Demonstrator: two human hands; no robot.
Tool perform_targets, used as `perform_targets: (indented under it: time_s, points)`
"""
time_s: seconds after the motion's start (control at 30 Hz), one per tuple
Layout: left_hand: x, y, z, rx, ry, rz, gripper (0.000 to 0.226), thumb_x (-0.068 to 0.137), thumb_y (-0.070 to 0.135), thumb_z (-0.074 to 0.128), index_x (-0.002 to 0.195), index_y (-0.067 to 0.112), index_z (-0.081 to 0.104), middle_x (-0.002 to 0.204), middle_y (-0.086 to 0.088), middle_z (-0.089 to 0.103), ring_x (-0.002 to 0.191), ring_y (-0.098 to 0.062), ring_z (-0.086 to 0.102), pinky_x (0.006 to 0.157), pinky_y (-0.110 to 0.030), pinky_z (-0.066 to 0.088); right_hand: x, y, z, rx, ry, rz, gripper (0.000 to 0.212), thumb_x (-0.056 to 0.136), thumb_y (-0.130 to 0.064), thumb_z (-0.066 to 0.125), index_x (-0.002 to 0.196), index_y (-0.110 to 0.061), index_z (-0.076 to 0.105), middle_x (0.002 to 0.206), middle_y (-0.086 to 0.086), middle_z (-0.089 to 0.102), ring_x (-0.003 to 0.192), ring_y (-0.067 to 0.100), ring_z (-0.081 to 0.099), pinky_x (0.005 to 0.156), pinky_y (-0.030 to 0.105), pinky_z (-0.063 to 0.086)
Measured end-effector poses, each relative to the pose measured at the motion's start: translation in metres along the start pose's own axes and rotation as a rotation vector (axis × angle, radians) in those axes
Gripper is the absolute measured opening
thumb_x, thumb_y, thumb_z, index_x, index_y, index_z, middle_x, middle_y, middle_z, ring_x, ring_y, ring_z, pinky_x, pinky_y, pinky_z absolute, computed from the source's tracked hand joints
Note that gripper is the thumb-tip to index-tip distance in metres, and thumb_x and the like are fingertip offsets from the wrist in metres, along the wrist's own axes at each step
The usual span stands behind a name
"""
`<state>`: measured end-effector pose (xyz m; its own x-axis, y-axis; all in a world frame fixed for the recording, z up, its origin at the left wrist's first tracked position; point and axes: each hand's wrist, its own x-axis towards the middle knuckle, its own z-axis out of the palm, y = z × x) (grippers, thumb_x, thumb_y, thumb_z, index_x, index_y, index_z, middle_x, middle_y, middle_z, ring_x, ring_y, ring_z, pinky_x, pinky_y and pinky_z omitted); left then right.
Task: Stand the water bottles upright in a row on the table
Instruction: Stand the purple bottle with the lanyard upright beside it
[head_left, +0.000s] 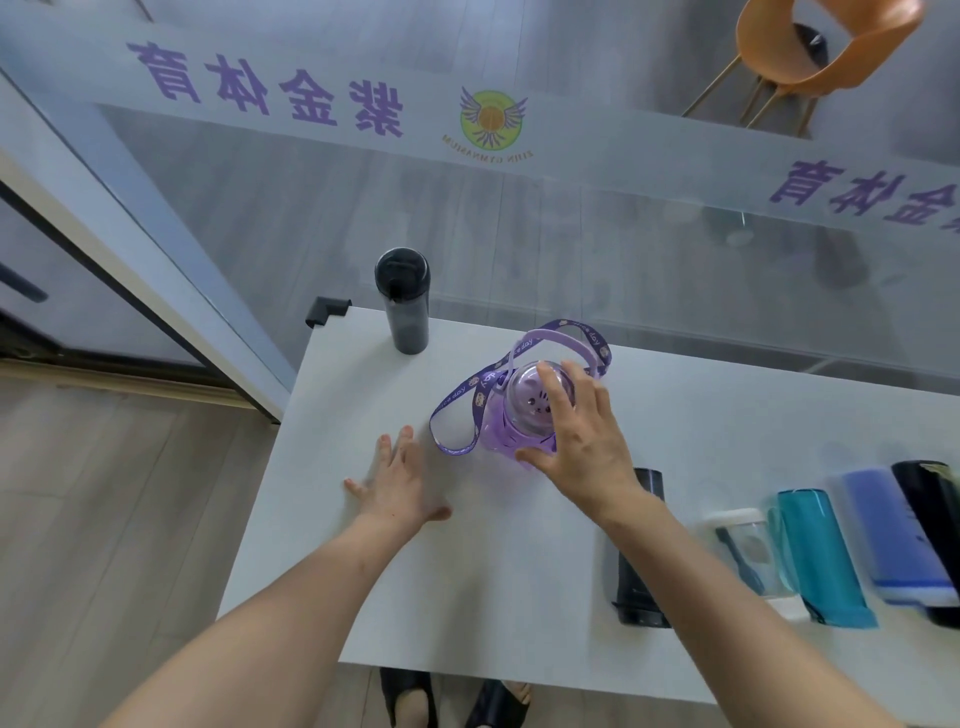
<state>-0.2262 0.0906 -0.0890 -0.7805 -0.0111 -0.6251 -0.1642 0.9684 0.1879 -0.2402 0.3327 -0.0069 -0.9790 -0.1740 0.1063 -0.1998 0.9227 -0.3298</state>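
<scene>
A purple bottle (522, 415) with a domed lid and a printed strap stands upright near the middle of the white table (519, 597). My right hand (582, 436) wraps over its lid and side. My left hand (402, 483) lies flat on the table to its left, fingers spread, holding nothing. A black bottle (404, 301) stands upright at the far left corner. Several bottles lie on their sides at the right: a black one (639, 571) partly under my right forearm, a clear one (748, 556), a teal one (821, 556), a blue one (893, 535) and a dark one (930, 519).
A glass wall with purple lettering (337, 98) runs just behind the table's far edge. A black guard (324, 309) caps the far left corner. An orange chair (810, 47) stands beyond the glass. My sandalled feet (452, 699) show under the near edge.
</scene>
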Motion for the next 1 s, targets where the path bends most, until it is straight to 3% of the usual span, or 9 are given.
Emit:
perform_targets:
  time_s: [0.1,0.27,0.53,1.0]
  points:
    - [0.002,-0.002,-0.001,0.020,0.004,0.007,0.129,0.072,0.061,0.084,0.161,0.029,-0.003,0.169,0.015,-0.008,0.156,-0.016,-0.010,0.105,-0.077,0.030,0.003,0.003,0.015,0.013,0.043,-0.018,0.114,0.063,-0.026,0.098,0.154,-0.016,0.030,0.157,0.017,0.031,0.138,0.038,0.035,0.112,0.048,0.044]
    - [0.011,-0.001,0.002,0.128,-0.068,-0.016,0.131,0.077,0.069,0.076,0.162,0.025,-0.015,0.167,0.012,-0.023,0.155,-0.020,-0.019,0.100,-0.079,0.033,0.024,0.016,0.024,0.080,0.035,-0.070,0.111,0.064,-0.010,0.096,0.155,-0.014,0.031,0.160,0.017,0.026,0.142,0.039,0.033,0.108,0.048,0.048]
    - [0.015,-0.001,0.002,0.150,-0.114,-0.011,0.131,0.078,0.069,0.075,0.162,0.027,-0.016,0.166,0.011,-0.029,0.155,-0.022,-0.022,0.099,-0.081,0.033,0.080,0.023,0.027,0.071,0.008,-0.104,0.107,0.069,-0.005,0.092,0.157,-0.011,0.032,0.164,0.016,0.022,0.144,0.040,0.029,0.112,0.047,0.040]
    - [0.016,0.000,0.002,0.211,-0.126,-0.011,0.130,0.078,0.072,0.070,0.162,0.026,-0.018,0.167,0.009,-0.027,0.156,-0.024,-0.020,0.099,-0.080,0.035,0.115,0.031,0.027,0.085,-0.028,-0.130,0.109,0.072,-0.006,0.091,0.158,-0.016,0.025,0.165,0.011,0.018,0.145,0.038,0.029,0.108,0.048,0.045]
